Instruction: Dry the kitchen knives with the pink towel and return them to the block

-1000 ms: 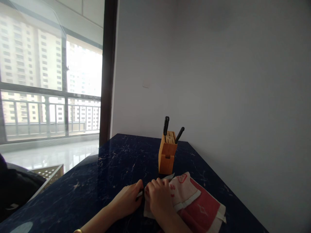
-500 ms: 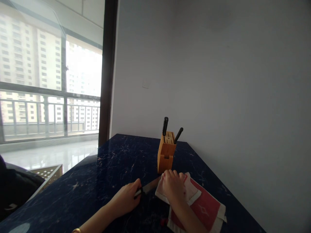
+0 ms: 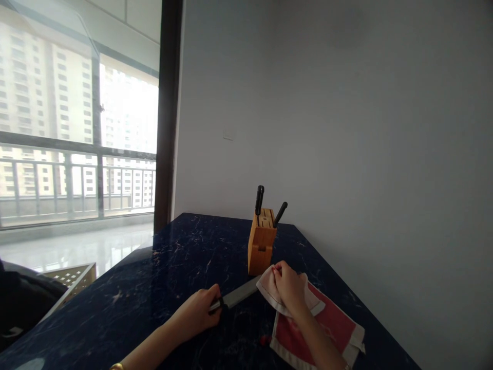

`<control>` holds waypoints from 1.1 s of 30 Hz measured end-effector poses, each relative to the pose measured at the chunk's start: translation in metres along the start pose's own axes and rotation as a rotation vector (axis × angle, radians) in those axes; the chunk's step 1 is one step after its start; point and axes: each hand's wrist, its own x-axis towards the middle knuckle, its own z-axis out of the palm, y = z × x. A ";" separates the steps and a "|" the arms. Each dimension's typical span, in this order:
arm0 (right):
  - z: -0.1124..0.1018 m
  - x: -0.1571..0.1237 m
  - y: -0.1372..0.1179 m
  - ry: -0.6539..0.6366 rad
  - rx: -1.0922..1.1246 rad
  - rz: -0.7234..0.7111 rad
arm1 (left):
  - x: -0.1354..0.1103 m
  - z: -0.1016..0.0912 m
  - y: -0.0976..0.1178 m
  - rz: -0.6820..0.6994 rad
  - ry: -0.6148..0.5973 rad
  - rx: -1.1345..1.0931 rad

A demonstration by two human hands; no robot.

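Observation:
My left hand (image 3: pixel 202 307) is closed round the black handle of a knife, whose broad blade (image 3: pixel 241 293) points right and away from me. A corner of a red and white cloth (image 3: pixel 269 288) is pinched in my right hand (image 3: pixel 288 283), at the far end of the blade; the cloth hides the blade's tip. The rest of the cloth lies spread on the table below my right forearm. Just beyond the blade stands a wooden knife block (image 3: pixel 261 249), with two black-handled knives in it, one upright (image 3: pixel 259 200) and one leaning right (image 3: pixel 281 214).
The dark blue marbled table (image 3: pixel 192 252) narrows away toward a grey wall (image 3: pixel 346 128). A small red thing (image 3: pixel 265 340) lies near the cloth. To the left are a perforated chair or rack (image 3: pixel 77 282), a dark item (image 3: pixel 23 303) and a large window (image 3: pixel 77 113).
My right hand has moved right along the blade with the cloth, and more of the blade shows. My left hand keeps its hold on the knife. The view has shifted slightly.

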 end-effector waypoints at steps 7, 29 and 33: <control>-0.008 0.013 0.021 0.052 0.261 0.154 | -0.003 -0.004 -0.004 0.033 0.081 -0.244; -0.010 -0.038 -0.049 0.007 0.172 -0.083 | -0.006 -0.029 -0.004 -0.086 -0.246 -0.643; -0.007 -0.043 -0.044 0.041 0.146 -0.136 | -0.006 -0.026 -0.004 -0.015 -0.118 -0.407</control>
